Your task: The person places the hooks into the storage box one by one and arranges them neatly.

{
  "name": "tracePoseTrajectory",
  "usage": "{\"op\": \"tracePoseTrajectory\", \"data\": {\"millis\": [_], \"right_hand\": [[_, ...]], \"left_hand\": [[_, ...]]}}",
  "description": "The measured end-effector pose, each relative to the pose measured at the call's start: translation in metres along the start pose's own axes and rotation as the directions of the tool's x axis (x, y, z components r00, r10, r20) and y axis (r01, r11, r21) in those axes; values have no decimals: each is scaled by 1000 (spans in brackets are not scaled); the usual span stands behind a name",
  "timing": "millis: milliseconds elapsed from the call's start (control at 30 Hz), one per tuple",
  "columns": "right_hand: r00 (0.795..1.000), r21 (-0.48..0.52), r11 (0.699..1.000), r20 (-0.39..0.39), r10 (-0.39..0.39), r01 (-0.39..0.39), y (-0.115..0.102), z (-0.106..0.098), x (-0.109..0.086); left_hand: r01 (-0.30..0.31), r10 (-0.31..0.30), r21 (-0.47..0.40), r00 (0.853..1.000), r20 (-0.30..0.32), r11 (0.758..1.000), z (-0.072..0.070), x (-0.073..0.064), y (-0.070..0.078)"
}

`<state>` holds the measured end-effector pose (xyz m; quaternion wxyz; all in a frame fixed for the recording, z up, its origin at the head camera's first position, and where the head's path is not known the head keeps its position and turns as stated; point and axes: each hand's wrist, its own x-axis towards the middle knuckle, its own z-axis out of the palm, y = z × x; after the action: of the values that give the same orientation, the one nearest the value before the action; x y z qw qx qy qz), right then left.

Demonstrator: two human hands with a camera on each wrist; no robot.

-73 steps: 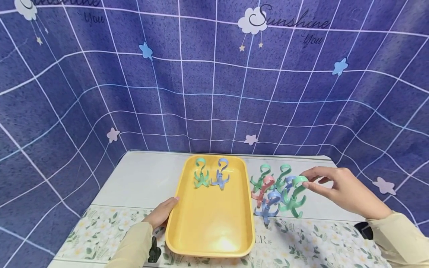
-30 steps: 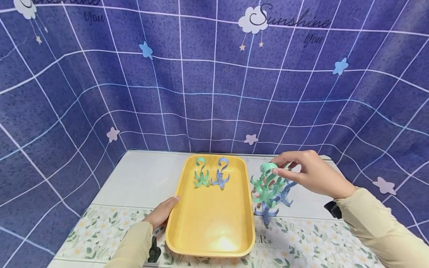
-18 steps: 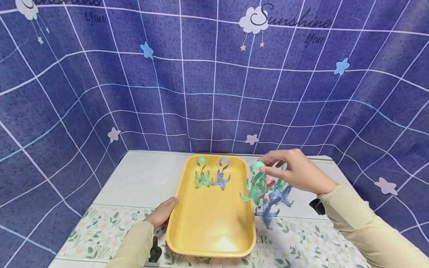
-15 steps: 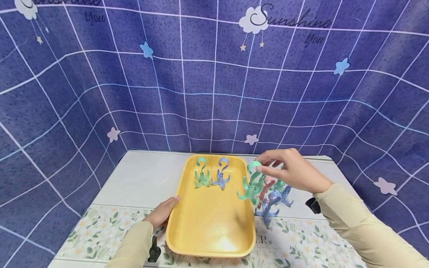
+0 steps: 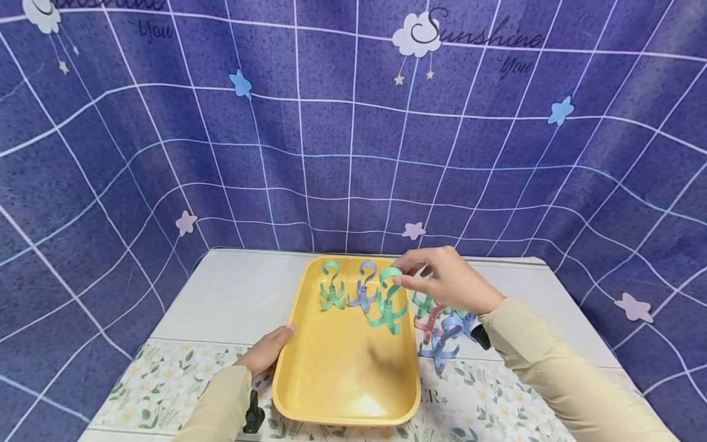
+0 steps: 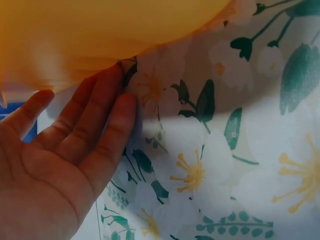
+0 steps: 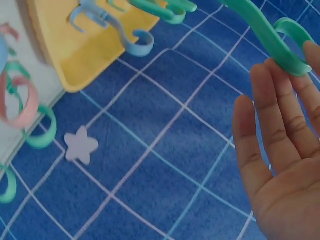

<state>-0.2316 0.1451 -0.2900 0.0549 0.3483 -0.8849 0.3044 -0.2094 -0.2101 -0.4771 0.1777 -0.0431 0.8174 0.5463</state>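
Note:
My right hand (image 5: pixel 447 279) pinches the curved top of a green four-pronged hanging hook (image 5: pixel 388 313), holding it over the upper right part of the yellow tray (image 5: pixel 331 374). Its prongs hang down, and a shadow falls on the tray floor. In the right wrist view the fingertips meet the green curved stem (image 7: pixel 270 37). At the tray's left side, my left hand (image 5: pixel 269 348) holds the rim; the left wrist view shows its fingers (image 6: pixel 85 120) against the outer underside. Inside, at the far end, a green hook (image 5: pixel 333 298) and a blue hook (image 5: pixel 363 299) lie side by side.
Right of the tray lies a cluster of hooks, among them a pink hook (image 5: pixel 429 322) and a blue hook (image 5: pixel 440 347); my right hand partly covers it. A floral cloth (image 5: pixel 491 399) covers the table front. A blue gridded curtain (image 5: pixel 353 123) rises behind.
My right hand has carried the green hook leftward from the right-hand cluster, across the tray's right rim, to above the tray. The left hand and the tray have stayed in place.

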Motion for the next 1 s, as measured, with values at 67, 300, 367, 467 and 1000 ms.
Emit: {"op": "tracePoseTrajectory", "data": {"millis": [67, 300, 367, 467, 1000], "right_hand": [[1000, 6, 1000, 2, 12, -12, 0, 6, 3], [1000, 58, 998, 9, 18, -18, -3, 28, 15], [1000, 71, 997, 10, 11, -11, -3, 35, 19], [1000, 60, 998, 16, 5, -6, -2, 44, 25], [998, 83, 995, -21, -60, 62, 0, 80, 43]], "left_hand": [[-3, 3, -1, 1000, 0, 1000, 0, 0, 0], [-22, 23, -14, 1000, 21, 1000, 0, -2, 0], [-22, 22, -16, 1000, 15, 1000, 0, -2, 1], [-24, 25, -20, 1000, 13, 999, 0, -3, 1], [-15, 15, -17, 1000, -18, 1000, 2, 0, -1]]}}
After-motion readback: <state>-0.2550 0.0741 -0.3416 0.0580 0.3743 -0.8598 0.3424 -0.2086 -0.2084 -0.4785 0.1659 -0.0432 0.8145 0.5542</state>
